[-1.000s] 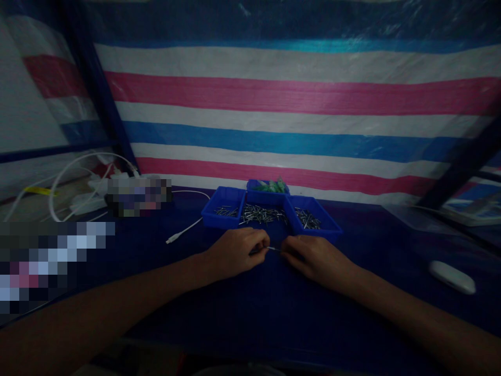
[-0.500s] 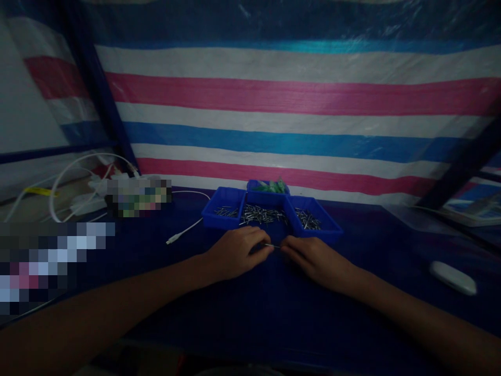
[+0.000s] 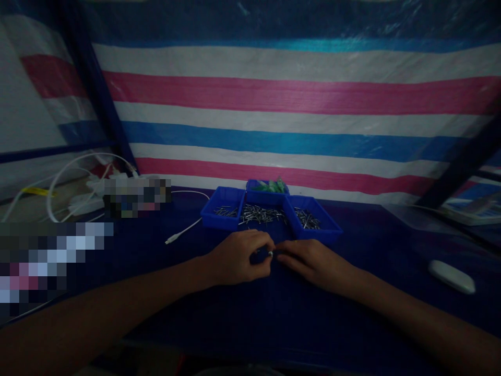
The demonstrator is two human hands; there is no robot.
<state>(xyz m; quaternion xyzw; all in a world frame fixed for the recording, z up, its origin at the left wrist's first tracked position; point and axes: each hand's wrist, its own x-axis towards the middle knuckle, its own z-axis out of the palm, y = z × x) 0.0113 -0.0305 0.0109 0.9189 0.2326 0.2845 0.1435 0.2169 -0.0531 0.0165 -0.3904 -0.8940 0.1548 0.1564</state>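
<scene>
My left hand (image 3: 243, 257) is closed in a pinch, thumb against index finger. A small bright metal piece (image 3: 270, 254) shows at its fingertips, mostly hidden. Close by on the right, my right hand (image 3: 313, 262) has its fingers pressed together, tips pointing at that piece. Whatever lies between the right fingertips is too dark and small to make out. Just beyond both hands, a pile of thin metal pins or screws (image 3: 262, 214) lies between a left blue tray (image 3: 221, 220) and a right blue tray (image 3: 329, 230), which hold similar pieces.
A third blue tray (image 3: 267, 196) behind the pile holds green-wrapped items (image 3: 272, 186). A white cable (image 3: 183, 233) ends left of the trays. On the right lies a white rounded case (image 3: 452, 277). Striped sheeting (image 3: 297, 96) hangs behind the blue table (image 3: 274, 324).
Earlier a thin metal piece spanned the gap between both hands' fingertips. Now the fingertips are closer together, and only a small bright bit shows at the left ones.
</scene>
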